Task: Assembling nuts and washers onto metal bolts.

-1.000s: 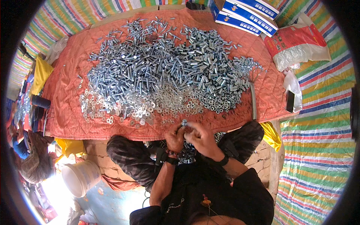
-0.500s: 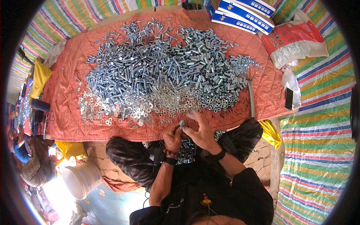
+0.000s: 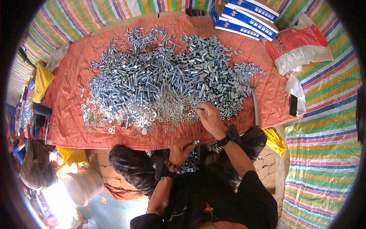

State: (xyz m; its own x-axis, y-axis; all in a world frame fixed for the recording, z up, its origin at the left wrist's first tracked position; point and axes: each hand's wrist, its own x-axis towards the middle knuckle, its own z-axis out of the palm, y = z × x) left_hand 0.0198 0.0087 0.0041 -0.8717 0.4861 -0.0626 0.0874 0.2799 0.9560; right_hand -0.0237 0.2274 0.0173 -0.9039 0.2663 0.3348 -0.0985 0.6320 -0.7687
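A striped tarpaulin (image 3: 324, 152) rises beyond the far edge of an orange quilted cloth (image 3: 66, 114) and spreads past its right edge. The cloth itself carries loose metal hardware. The biggest heap, of bolts (image 3: 129, 72), fills the left and middle of the cloth; a heap of short metal sleeves (image 3: 206, 61) adjoins it, right of the cloth's centre. Open blue-and-white cartons (image 3: 248, 21) stand stacked at the cloth's far right corner, and a red-and-clear plastic sack (image 3: 301, 49) lies just nearer along the cloth's right edge. A white bucket (image 3: 93, 183) is tipped over, nearer the wearer than the cloth's left part. Toward the cloth's near edge, flat washers (image 3: 145, 118) lie left of centre, thin ring washers (image 3: 171, 107) about the middle and hex nuts (image 3: 225, 107) to the right.

The right hand (image 3: 211, 119) is over the near part of the cloth, fingers bent and mostly closed, its tips among the ring washers and the nuts; whether they have hold of a piece cannot be told. The left hand (image 3: 179, 153) is at the cloth's near edge, half curled, with a small shiny piece (image 3: 196, 142) at its fingertips, too small to identify or to tell how it is held. A black phone-like slab (image 3: 293, 105) rests at the cloth's right edge.
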